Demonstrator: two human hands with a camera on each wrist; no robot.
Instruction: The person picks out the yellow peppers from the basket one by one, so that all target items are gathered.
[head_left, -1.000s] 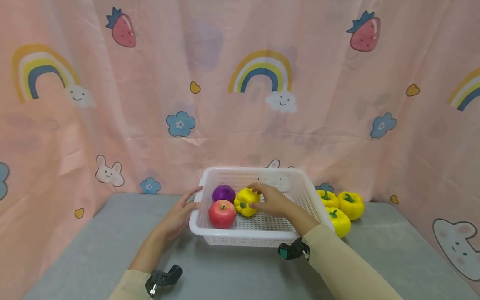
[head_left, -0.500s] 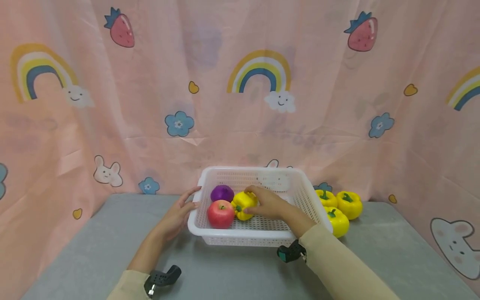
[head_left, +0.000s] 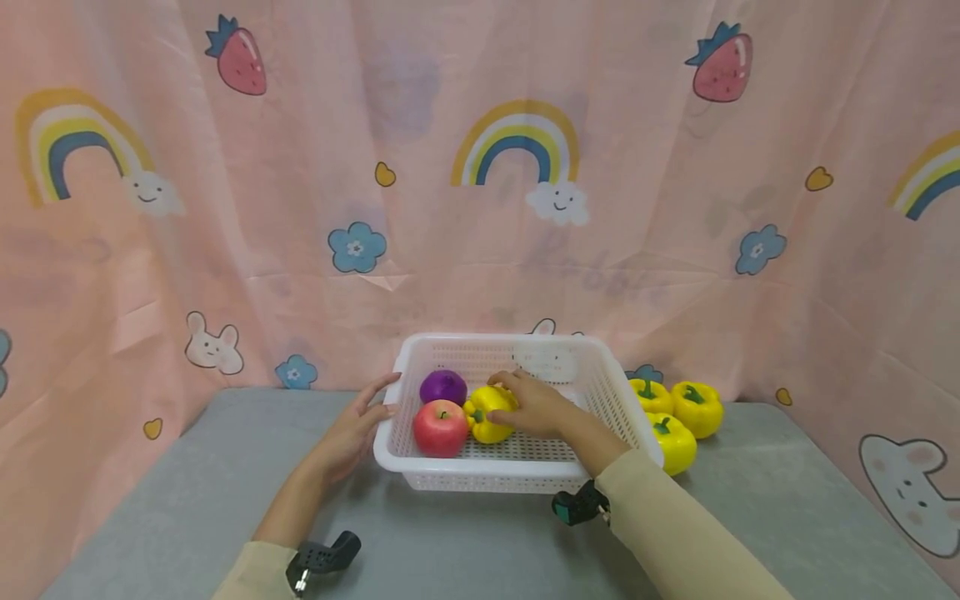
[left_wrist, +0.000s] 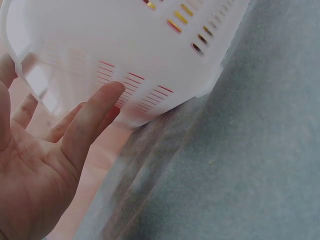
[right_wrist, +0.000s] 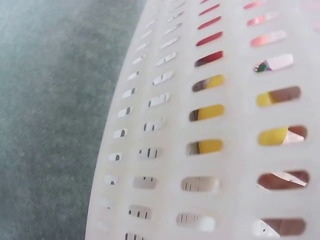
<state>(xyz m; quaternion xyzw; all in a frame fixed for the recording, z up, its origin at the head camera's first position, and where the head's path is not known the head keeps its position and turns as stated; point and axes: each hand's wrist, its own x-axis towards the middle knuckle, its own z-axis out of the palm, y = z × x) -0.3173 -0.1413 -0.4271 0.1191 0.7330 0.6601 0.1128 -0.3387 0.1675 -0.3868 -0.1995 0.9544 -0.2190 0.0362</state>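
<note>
In the head view a white perforated plastic basket (head_left: pixel 495 468) stands on the grey table. Inside, toward its left end, are a red apple (head_left: pixel 440 429), a purple round onion-like vegetable (head_left: pixel 443 387) and a yellow bell pepper (head_left: pixel 487 415) lying tilted against the apple. My right hand (head_left: pixel 536 406) reaches over the front rim, thumb and fingers curled around the pepper's right side. My left hand (head_left: pixel 350 429) rests its extended fingers against the basket's left end. The left wrist view has that hand's fingers (left_wrist: pixel 95 112) along the outer wall. Through slots in the right wrist view, yellow pepper (right_wrist: pixel 212 112) shows.
Several yellow bell peppers (head_left: pixel 696 410) sit on the table just right of the basket. A pink patterned curtain (head_left: pixel 450 275) hangs behind the table (head_left: pixel 450 550).
The yellow bell pepper has come down and tipped toward the apple, its stem turning left, with my right hand staying around it. My left hand stays at the basket's left end.
</note>
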